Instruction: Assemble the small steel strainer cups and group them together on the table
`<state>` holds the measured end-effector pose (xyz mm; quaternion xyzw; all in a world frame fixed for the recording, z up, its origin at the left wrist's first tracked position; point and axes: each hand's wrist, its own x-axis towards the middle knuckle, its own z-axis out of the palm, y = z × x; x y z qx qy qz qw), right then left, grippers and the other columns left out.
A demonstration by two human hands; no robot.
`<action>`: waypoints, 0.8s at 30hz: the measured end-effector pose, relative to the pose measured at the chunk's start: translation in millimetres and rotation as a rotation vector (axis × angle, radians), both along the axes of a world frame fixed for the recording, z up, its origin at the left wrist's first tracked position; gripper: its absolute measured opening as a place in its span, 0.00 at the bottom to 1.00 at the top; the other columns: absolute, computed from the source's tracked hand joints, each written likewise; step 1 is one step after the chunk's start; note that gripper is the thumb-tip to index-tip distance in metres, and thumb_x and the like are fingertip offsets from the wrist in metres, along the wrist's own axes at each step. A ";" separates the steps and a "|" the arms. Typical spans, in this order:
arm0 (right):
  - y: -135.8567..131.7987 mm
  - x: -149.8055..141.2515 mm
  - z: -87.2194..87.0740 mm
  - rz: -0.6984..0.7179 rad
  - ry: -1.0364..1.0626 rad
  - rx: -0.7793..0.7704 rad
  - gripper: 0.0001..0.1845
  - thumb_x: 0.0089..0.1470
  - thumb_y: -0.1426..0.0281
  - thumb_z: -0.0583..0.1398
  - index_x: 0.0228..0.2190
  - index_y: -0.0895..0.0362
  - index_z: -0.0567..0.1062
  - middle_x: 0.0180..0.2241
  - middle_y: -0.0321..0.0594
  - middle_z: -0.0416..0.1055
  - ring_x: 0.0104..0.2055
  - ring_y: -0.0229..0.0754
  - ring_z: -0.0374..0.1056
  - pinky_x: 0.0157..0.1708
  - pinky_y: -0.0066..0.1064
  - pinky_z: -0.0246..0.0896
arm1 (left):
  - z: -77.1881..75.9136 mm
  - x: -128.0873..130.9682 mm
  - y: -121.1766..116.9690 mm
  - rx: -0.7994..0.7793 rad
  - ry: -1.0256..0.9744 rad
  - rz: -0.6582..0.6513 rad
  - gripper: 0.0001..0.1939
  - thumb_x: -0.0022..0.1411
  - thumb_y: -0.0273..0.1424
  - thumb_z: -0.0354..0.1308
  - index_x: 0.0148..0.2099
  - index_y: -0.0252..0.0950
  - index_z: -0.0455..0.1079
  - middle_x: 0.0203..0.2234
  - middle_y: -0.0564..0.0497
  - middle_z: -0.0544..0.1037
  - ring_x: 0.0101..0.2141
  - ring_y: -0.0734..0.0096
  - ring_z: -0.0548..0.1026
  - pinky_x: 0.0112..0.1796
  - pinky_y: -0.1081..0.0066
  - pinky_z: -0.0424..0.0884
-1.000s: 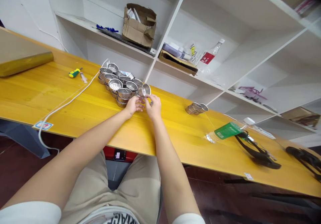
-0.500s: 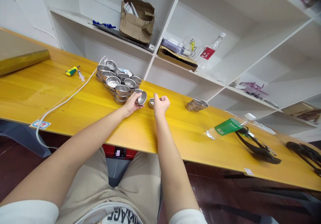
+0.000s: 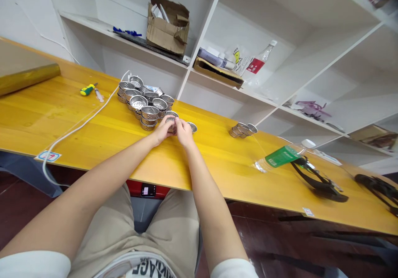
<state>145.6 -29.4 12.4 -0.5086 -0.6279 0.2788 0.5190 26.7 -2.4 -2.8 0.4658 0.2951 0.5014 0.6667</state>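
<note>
A small perforated metal strainer cup (image 3: 172, 114) is in my left hand (image 3: 161, 130), whose fingers wrap round its left side. My right hand (image 3: 184, 132) has its fingers closed at the right side of the same cup, thumb and fingertips at the rim. The cup's lower part is hidden behind both hands. Just right of my right hand, a second strainer cup (image 3: 193, 127) stands on the table, partly covered. To the left, several strainer cups (image 3: 150, 113) sit stacked in a cluster.
Farther right on the yellow table (image 3: 214, 162) stand several stacked cups (image 3: 242, 130). Beyond lie a green-labelled bottle (image 3: 281, 157) and a black strap (image 3: 320, 186). A white cable (image 3: 83, 124) crosses the left side, near a screwdriver (image 3: 88, 89). White shelving (image 3: 202, 29) rises behind.
My right hand has moved left, from above the cup on the table to the cup in my left hand. That held cup now sits more upright.
</note>
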 end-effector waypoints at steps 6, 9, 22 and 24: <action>4.4 -2.0 5.1 0.008 0.178 -0.190 0.30 0.56 0.40 0.57 0.24 0.53 0.65 0.22 0.33 0.62 0.25 0.37 0.60 0.24 0.27 0.57 | -1.5 -0.3 0.2 0.028 0.032 -0.018 0.21 0.53 0.39 0.61 0.50 0.45 0.66 0.28 0.56 0.74 0.31 0.67 0.77 0.33 0.67 0.76; 2.5 -1.9 8.5 0.010 0.253 -0.240 0.29 0.55 0.40 0.59 0.23 0.52 0.63 0.19 0.30 0.54 0.21 0.35 0.53 0.21 0.27 0.51 | -1.7 -1.0 0.7 0.042 0.059 -0.023 0.21 0.53 0.39 0.59 0.50 0.45 0.66 0.29 0.56 0.75 0.31 0.65 0.77 0.32 0.66 0.75; 5.5 -0.1 2.8 0.092 0.505 -0.280 0.33 0.47 0.48 0.70 0.18 0.52 0.57 0.16 0.25 0.48 0.18 0.31 0.45 0.17 0.26 0.41 | -4.2 2.5 2.0 -0.011 0.020 0.104 0.15 0.56 0.35 0.59 0.47 0.40 0.69 0.29 0.54 0.75 0.25 0.69 0.74 0.26 0.70 0.73; 6.6 2.3 5.0 0.102 0.592 -0.285 0.33 0.50 0.49 0.69 0.18 0.52 0.54 0.16 0.24 0.45 0.18 0.30 0.43 0.17 0.25 0.40 | -3.2 2.3 3.2 -0.044 -0.010 0.119 0.14 0.57 0.35 0.58 0.47 0.40 0.69 0.29 0.54 0.74 0.25 0.70 0.74 0.26 0.71 0.74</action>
